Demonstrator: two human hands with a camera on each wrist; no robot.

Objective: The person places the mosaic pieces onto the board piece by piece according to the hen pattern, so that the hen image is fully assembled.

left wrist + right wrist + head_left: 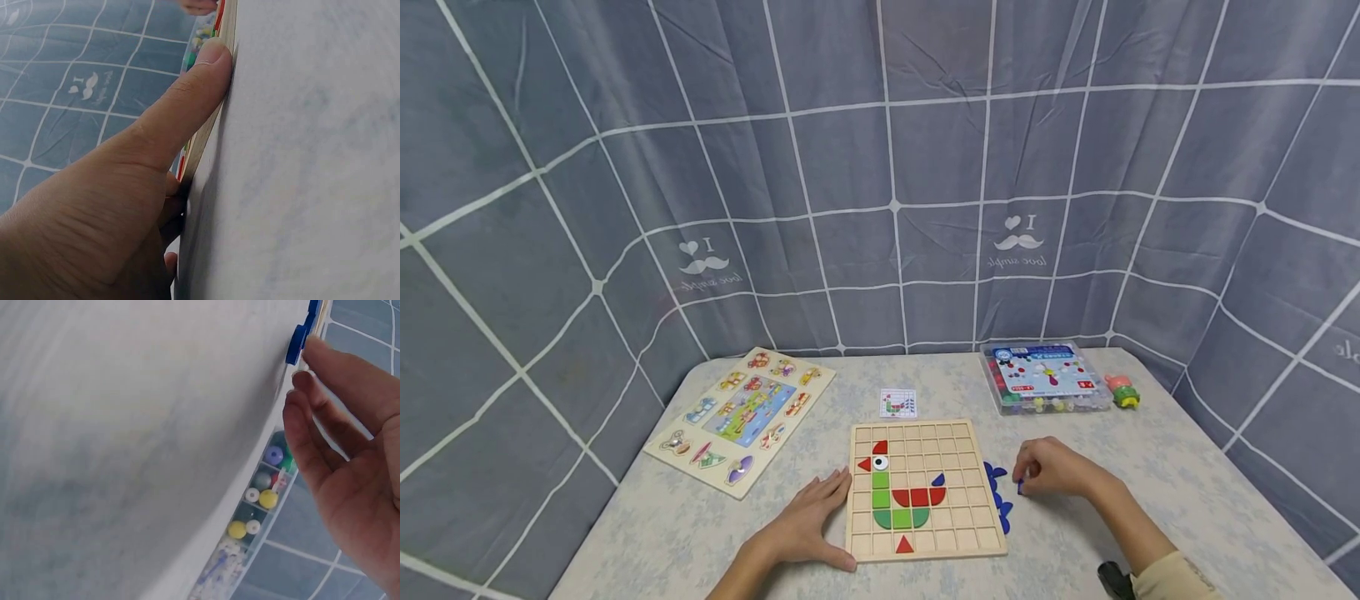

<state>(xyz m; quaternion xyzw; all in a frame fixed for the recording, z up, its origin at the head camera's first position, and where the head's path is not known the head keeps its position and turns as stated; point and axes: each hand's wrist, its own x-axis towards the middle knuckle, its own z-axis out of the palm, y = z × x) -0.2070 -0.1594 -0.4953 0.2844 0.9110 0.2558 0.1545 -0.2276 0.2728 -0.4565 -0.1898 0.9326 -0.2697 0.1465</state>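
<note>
A square wooden grid board (962, 533) lies on the table, bearing a bird-like figure of red, green and blue flat pieces with a round eye piece (880, 462). My left hand (805, 521) rests along its left edge, fingers extended and thumb (187, 94) against the near corner. To the right of the board, my right hand (1056, 468) pinches a small blue piece (1020, 487) between thumb and fingertips, just over the tabletop. Several more blue pieces (997, 500) lie along the board's right edge. A red triangle (904, 545) sits in the board's bottom row.
A small pattern card (898, 403) lies behind the board. At the left is a wooden picture puzzle (741, 421). A clear bead box (1045, 375) stands at the back right, beside a small pink and green toy (1122, 392). A grey checked curtain (857, 167) surrounds the table.
</note>
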